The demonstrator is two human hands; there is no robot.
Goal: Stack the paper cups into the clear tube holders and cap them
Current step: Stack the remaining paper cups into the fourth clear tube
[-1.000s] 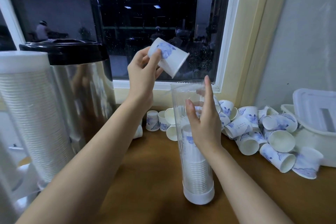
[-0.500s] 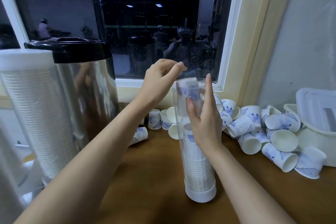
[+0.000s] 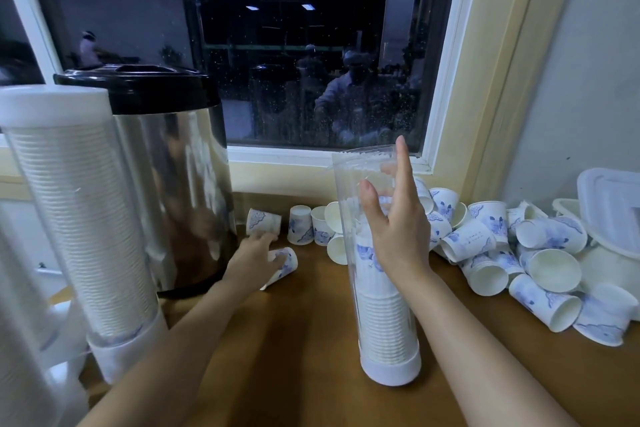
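The right hand [image 3: 398, 236] wraps the upright, half-full tube [image 3: 349, 184] mid-counter [image 3: 311, 374]. At its 9 o'clock the left hand [image 3: 254, 253] covers a lying cup [image 3: 285, 265], grip unclear. Thin paper, probably light and crushable: hold gently round the wall.

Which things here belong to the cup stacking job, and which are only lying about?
Job: clear tube held by right hand; cups stacked inside; loose cups; tipped cup at left hand; full capped tube.
Lying about: steel urn; white box.
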